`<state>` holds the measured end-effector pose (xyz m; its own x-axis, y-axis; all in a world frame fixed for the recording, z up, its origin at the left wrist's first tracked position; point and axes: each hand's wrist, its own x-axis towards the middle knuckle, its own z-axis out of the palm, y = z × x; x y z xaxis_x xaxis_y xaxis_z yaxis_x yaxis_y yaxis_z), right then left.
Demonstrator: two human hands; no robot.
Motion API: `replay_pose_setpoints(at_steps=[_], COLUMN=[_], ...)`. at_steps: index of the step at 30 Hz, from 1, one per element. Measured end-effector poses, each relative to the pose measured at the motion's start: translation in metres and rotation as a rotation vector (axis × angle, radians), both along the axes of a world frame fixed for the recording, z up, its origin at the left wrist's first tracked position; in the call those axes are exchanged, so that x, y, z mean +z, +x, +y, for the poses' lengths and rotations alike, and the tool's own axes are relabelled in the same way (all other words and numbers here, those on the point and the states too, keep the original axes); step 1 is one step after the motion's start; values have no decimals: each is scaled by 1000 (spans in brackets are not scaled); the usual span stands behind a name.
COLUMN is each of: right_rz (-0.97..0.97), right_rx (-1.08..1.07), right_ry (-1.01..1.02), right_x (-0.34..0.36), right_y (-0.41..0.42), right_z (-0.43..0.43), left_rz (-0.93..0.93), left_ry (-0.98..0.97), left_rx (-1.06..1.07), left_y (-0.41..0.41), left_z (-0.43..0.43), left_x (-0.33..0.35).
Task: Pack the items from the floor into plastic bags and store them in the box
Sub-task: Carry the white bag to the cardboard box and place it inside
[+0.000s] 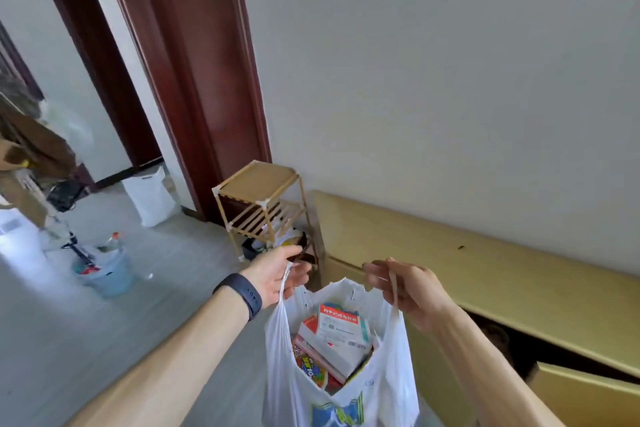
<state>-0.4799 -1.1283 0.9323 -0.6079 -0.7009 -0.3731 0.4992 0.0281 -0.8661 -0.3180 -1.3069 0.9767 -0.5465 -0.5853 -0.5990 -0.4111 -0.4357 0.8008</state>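
A white plastic bag [391,374] hangs open between my two hands, held up off the floor. My left hand [277,274] pinches its left handle and my right hand [412,288] grips its right handle. Inside lie several small boxes, the top one a white and red medicine box [341,326], with a colourful packet [310,369] beneath. The large cardboard box [485,270] stands just behind and to the right of the bag, its flaps open and its dark inside partly visible at the right.
A small bamboo rack [259,204] stands by the dark red door frame [194,80], left of the box. On the grey floor to the left are a blue bucket [110,274] with clutter and a white bag [149,198].
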Motion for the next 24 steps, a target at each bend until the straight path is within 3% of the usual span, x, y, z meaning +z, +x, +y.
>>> replay_pose_setpoints(at_steps=[8, 13, 17, 24], right_rz=[-140, -75, -5, 85], right_rx=[196, 270, 239, -21], right_ry=[44, 30, -29, -153], right_x=[-32, -21, -3, 46], right_y=[-51, -62, -69, -74], right_z=[-209, -318, -408, -558], left_rz=[-59, -50, 10, 83], left_ry=[40, 26, -5, -79], left_rx=[137, 233, 233, 98], left_y=[-24, -26, -33, -50], left_z=[-191, -300, -397, -562], left_x=[-34, -33, -17, 40])
